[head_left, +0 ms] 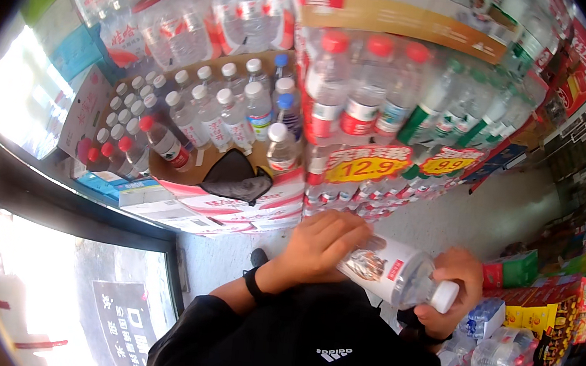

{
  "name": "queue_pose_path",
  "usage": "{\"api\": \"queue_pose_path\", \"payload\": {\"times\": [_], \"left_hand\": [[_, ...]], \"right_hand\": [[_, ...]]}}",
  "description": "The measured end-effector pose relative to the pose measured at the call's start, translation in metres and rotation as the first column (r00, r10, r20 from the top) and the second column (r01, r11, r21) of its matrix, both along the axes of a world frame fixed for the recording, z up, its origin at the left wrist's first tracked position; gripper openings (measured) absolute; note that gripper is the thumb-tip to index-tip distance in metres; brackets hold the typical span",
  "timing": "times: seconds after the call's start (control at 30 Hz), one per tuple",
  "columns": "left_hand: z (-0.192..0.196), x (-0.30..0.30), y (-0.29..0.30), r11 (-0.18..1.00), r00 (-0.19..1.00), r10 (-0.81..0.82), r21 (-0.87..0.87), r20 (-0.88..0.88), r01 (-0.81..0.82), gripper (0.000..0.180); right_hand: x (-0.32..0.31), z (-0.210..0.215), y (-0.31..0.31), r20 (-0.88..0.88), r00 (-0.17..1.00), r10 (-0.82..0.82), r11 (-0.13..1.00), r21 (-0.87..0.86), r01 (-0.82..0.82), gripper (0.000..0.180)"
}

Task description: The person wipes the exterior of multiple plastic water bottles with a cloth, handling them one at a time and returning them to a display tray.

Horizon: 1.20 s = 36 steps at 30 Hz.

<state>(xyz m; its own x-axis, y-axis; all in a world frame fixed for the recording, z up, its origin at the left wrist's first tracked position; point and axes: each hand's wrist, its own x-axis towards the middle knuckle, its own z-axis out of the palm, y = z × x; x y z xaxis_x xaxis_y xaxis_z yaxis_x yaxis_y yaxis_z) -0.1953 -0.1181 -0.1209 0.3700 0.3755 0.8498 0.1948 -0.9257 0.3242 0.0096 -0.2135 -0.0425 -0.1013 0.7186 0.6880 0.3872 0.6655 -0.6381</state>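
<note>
A large clear plastic bottle (403, 270) with a white label lies tilted in front of my chest, its white cap (443, 296) toward the lower right. My left hand (330, 241) is closed around the bottle's base end. At the other end, my right hand (462, 280) grips the neck and shoulder, fingers curled beside the cap. Ahead and to the left, an open carton (223, 211) is full of upright bottles, most with white caps, some red or blue. A black cloth item with grey lining (240, 178) hangs over the carton's near edge.
Shrink-wrapped red-capped bottles (369, 84) and green-labelled bottles (448, 113) are stacked ahead, with red and yellow price signs (371, 165). A glass door (73, 268) is at my left. At lower right are more packed bottles (495, 358) and yellow snack boxes (541, 318). Grey floor (444, 222) runs between.
</note>
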Motion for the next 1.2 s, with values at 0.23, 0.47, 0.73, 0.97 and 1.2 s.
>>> {"api": "queue_pose_path", "payload": {"times": [0.23, 0.47, 0.73, 0.97, 1.2], "left_hand": [[0.009, 0.11, -0.038, 0.981, 0.979, -0.196, -0.003, -0.063, 0.196, 0.054], [0.007, 0.15, -0.04, 0.988, 0.983, -0.153, 0.004, -0.099, 0.154, 0.054], [0.047, 0.124, 0.005, 0.996, 0.995, -0.087, 0.029, -0.044, 0.088, 0.07], [0.044, 0.077, 0.053, 0.992, 0.987, 0.13, -0.017, 0.091, -0.129, 0.06], [0.021, 0.041, 0.069, 0.974, 0.97, 0.196, -0.144, 0.142, -0.176, 0.055]], "right_hand": [[0.066, -0.038, -0.056, -0.362, 0.798, -0.481, 0.845, 0.052, 0.533, 0.053], [0.071, -0.03, -0.045, -0.69, 0.698, -0.192, 0.975, -0.052, 0.216, 0.039], [0.089, 0.046, 0.034, -0.744, 0.629, 0.224, 0.971, 0.117, -0.208, 0.023], [0.129, 0.187, 0.121, -0.811, 0.562, 0.162, 0.918, 0.332, 0.216, 0.016], [0.114, 0.273, 0.238, -0.57, 0.777, 0.267, 0.912, 0.409, -0.013, 0.016]]}}
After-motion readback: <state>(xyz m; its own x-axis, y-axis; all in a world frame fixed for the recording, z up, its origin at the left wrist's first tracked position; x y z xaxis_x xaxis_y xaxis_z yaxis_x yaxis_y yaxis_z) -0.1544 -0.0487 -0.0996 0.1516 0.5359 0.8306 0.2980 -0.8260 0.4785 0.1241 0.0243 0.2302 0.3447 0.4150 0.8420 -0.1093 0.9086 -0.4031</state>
